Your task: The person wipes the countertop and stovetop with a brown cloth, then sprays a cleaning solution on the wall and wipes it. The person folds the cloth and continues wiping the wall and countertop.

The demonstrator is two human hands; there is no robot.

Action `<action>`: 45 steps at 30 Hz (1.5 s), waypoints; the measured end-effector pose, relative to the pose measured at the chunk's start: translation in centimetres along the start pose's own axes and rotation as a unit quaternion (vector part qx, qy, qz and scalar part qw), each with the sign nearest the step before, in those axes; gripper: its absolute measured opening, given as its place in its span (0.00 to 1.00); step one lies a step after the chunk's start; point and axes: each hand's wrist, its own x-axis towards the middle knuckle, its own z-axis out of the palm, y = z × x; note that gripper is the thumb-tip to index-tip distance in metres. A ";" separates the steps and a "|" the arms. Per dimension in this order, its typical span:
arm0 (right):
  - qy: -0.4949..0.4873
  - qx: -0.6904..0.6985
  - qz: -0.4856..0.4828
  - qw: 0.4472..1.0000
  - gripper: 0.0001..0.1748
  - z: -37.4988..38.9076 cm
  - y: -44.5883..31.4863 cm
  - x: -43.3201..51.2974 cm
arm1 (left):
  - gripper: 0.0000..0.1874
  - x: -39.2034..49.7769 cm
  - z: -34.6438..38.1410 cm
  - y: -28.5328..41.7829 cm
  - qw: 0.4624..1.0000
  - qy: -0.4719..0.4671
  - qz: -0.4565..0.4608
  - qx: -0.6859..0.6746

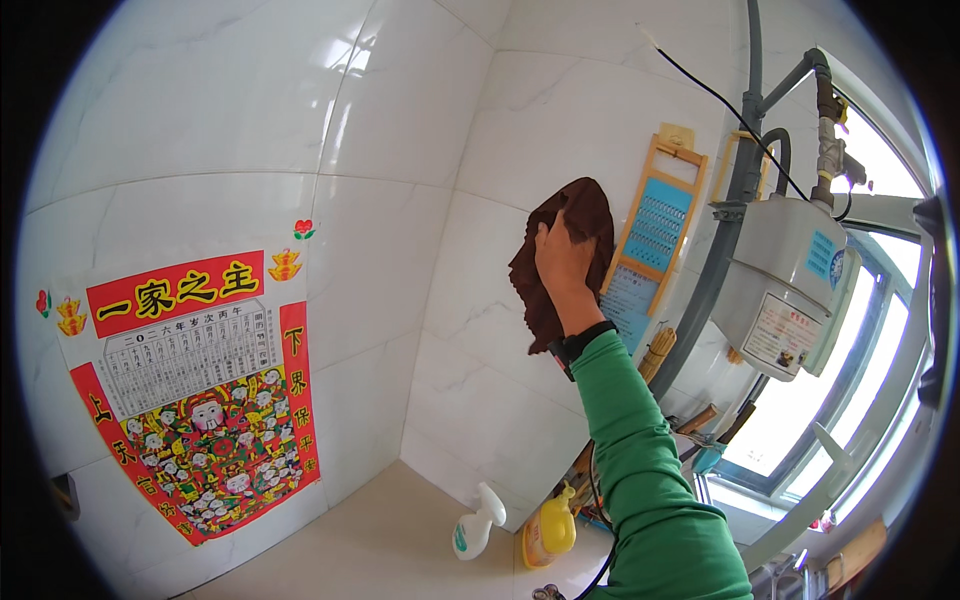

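Note:
My right hand [568, 262], in a green sleeve with a black band at the wrist, holds a dark brown cloth [589, 206] flat against the white tiled wall [517, 142]. The cloth bunches above the fingers and hangs down on the left of the hand. Just right of it a wooden-framed grater [660, 221] with a blue plate hangs on the wall, partly over a blue printed sheet [634, 296]. My left hand is out of view.
A white spray bottle [478, 525] and a yellow bottle [550, 529] stand on the beige surface [375, 525] below. Grey pipes [739, 187], a gas meter [784, 277] and a loose black cable [720, 97] are at the right, by a window. A red poster [180, 292] covers the left wall.

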 end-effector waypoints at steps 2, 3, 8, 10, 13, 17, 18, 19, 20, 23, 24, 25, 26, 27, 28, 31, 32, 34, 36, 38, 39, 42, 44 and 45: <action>-0.017 0.006 0.038 0.999 0.28 -0.5 -0.1 0.2 | 0.24 0.4 0.2 0.5 0.999 -0.005 0.014 -0.035; -0.006 0.001 0.045 0.999 0.28 -0.7 -0.2 0.5 | 0.24 0.6 0.2 0.9 0.998 -0.006 0.020 -0.052; 0.060 0.015 0.057 0.996 0.28 -1.2 0.3 5.6 | 0.24 1.4 -0.1 2.5 0.997 0.021 0.077 -0.011; 0.071 -0.002 0.055 0.996 0.28 -1.5 0.8 8.7 | 0.24 1.9 -0.2 2.6 0.998 -0.012 0.059 0.033; 0.063 0.020 0.034 0.997 0.27 -1.9 1.6 13.8 | 0.24 2.7 -0.2 2.2 0.997 -0.033 0.062 0.009; 0.107 -0.019 -0.005 0.994 0.25 -1.7 1.8 14.4 | 0.25 3.0 -0.1 1.9 0.997 -0.067 0.033 0.007; 0.094 -0.013 -0.003 0.995 0.25 -1.5 1.5 12.9 | 0.25 2.9 -0.1 2.1 0.998 -0.062 0.033 0.004; 0.102 -0.005 -0.008 0.995 0.24 -1.3 1.3 10.9 | 0.25 2.8 -0.1 2.3 0.998 -0.057 0.035 -0.001; 0.085 0.041 0.000 0.996 0.25 -1.2 0.9 8.4 | 0.25 2.7 -0.2 2.5 0.998 -0.052 0.035 -0.003; 0.050 0.024 0.037 0.998 0.27 -0.8 -0.5 2.6 | 0.25 2.1 -0.6 3.6 0.998 -0.045 0.036 -0.006; 0.041 0.042 0.050 0.997 0.27 -0.9 -0.6 1.9 | 0.25 1.9 -0.8 4.0 0.998 -0.043 0.034 -0.006; 0.023 0.059 0.067 0.996 0.27 -1.0 -0.7 2.0 | 0.25 1.7 -1.0 4.3 0.999 -0.042 0.032 -0.007; 0.040 0.043 0.038 0.998 0.25 -1.2 -0.5 3.1 | 0.26 1.5 -1.2 4.7 0.999 -0.042 0.029 -0.009; 0.024 0.041 0.049 0.998 0.26 -1.5 -0.3 4.6 | 0.26 1.3 -1.4 4.9 0.999 -0.041 0.024 -0.008; 0.018 0.044 0.051 0.998 0.26 -1.7 0.0 6.8 | 0.26 1.2 -1.6 5.1 0.999 -0.041 0.021 -0.008; 0.012 0.066 0.082 0.994 0.29 -2.4 0.5 13.3 | 0.25 0.8 -1.9 5.2 1.000 -0.023 0.005 -0.004; 0.059 0.054 0.056 0.995 0.26 -2.4 0.6 14.0 | 0.24 0.8 -1.7 5.1 1.000 -0.013 0.011 -0.003; 0.077 0.060 0.064 0.993 0.24 -2.3 0.4 13.5 | 0.24 0.7 -1.2 4.6 1.000 0.004 0.023 0.000; 0.021 0.104 0.124 0.987 0.24 -2.0 0.1 10.1 | 0.23 0.6 -0.4 3.9 0.999 0.016 0.029 0.002; 0.089 0.051 0.058 0.993 0.25 -1.6 -0.1 5.3 | 0.23 0.6 0.2 3.0 0.999 0.014 0.041 0.000; 0.015 0.070 0.099 0.993 0.23 -1.6 -0.2 3.2 | 0.23 0.6 0.5 2.6 0.999 0.008 0.047 -0.003; 0.077 0.040 0.058 0.995 0.21 -1.3 -0.2 2.9 | 0.24 0.7 0.2 1.8 0.999 -0.020 0.049 -0.002; 0.101 0.028 0.025 0.994 0.21 -1.5 0.3 6.2 | 0.25 0.6 -0.1 1.8 0.998 -0.018 0.054 -0.005; 0.127 0.033 0.015 0.991 0.21 -1.6 0.5 8.4 | 0.25 0.5 -0.3 2.0 0.998 0.001 0.060 -0.013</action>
